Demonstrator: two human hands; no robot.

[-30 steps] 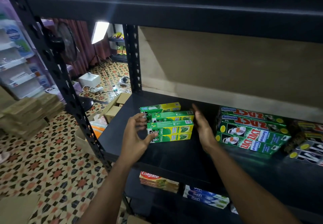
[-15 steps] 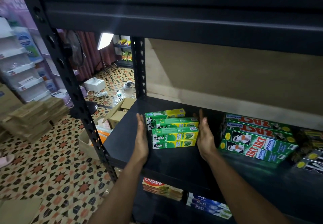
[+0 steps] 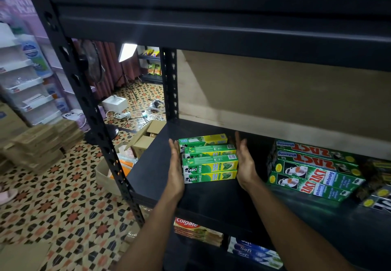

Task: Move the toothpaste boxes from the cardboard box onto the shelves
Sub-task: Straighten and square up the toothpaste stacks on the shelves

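Seen from my head: my left hand (image 3: pixel 175 165) and right hand (image 3: pixel 245 162), fingers straight and grasping nothing, press flat against the ends of the green toothpaste boxes (image 3: pixel 209 161) stacked on the shelf (image 3: pixel 211 198). Best to squeeze evenly so the ends line up.

Two bare forearms, bare left hand (image 3: pixel 176 170), bare right hand (image 3: pixel 245 165)

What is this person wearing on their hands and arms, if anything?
Nothing that shows. The left forearm and right forearm are bare to the frame's edge, with no sleeves. The left hand and right hand have no gloves, and no watch, bracelet or ring is visible from this view.
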